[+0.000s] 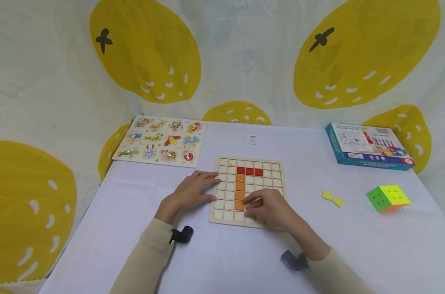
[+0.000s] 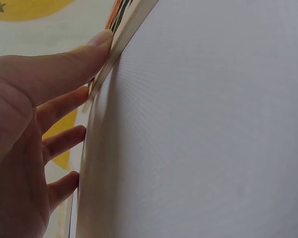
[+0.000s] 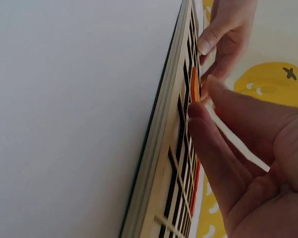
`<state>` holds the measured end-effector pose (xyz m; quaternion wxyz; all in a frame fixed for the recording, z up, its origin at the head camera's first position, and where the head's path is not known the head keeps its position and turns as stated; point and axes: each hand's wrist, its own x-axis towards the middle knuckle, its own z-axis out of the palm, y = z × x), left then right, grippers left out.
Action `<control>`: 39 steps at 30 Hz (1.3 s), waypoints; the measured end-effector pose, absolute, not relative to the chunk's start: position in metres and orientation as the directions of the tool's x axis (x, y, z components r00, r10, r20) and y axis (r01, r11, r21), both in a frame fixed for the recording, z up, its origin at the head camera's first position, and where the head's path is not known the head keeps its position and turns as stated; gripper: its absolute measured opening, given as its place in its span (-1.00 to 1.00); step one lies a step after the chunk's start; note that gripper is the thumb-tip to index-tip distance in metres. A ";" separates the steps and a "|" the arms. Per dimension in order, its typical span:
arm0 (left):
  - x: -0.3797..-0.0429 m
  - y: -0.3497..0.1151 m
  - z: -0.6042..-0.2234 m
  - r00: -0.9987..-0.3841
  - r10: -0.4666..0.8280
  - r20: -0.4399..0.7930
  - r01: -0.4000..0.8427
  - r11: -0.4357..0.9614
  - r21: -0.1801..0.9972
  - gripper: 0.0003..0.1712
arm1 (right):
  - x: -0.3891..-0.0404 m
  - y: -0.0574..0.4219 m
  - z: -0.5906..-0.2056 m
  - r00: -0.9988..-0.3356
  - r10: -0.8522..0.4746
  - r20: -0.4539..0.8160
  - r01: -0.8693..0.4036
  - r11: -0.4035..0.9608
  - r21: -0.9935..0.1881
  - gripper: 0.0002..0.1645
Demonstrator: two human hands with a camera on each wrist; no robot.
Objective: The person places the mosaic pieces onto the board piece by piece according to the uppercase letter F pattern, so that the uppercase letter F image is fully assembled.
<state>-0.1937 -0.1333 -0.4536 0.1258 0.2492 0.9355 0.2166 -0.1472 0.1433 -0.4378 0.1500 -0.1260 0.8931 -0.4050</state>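
A wooden grid board [image 1: 274,172] lies in the middle of the white table. It carries a row of red tiles [image 1: 249,171] and, below them, a column of orange tiles [image 1: 240,187]. My left hand [image 1: 207,188] lies flat with straight fingers on the board's left edge [image 2: 124,39]. My right hand [image 1: 252,205] is at the board's near edge, where thumb and forefinger pinch the lowest orange tile [image 3: 194,85]. In the right wrist view that tile stands slightly out of the grid [image 3: 161,148]. The left hand [image 3: 223,29] shows beyond it.
An animal peg puzzle [image 1: 160,141] lies at the back left, a blue box [image 1: 367,146] at the back right. A colour cube [image 1: 388,198] and two loose yellow tiles [image 1: 333,198] lie to the right. A small card [image 1: 252,139] sits behind the board.
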 end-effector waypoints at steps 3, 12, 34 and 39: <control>-0.194 -0.133 -0.454 -0.846 0.519 -0.123 0.413 0.783 0.466 -0.30 | -0.146 0.154 -0.436 -0.934 -0.323 -0.152 -0.105 0.657 -0.746 -0.57; -0.195 -0.133 -0.455 -0.842 0.525 -0.126 0.416 0.779 0.469 -0.29 | -0.144 0.206 -0.431 -0.984 -0.160 -0.076 -0.086 0.807 -0.584 -0.40; -0.193 -0.135 -0.455 -0.844 0.518 -0.136 0.409 0.788 0.461 -0.30 | -0.140 0.365 -0.440 -0.935 0.128 -0.332 0.269 0.865 -0.424 0.13; -0.194 -0.134 -0.457 -0.843 0.523 -0.127 0.415 0.782 0.464 -0.30 | -0.143 0.380 -0.448 -0.913 0.153 -0.379 0.312 0.859 -0.405 0.20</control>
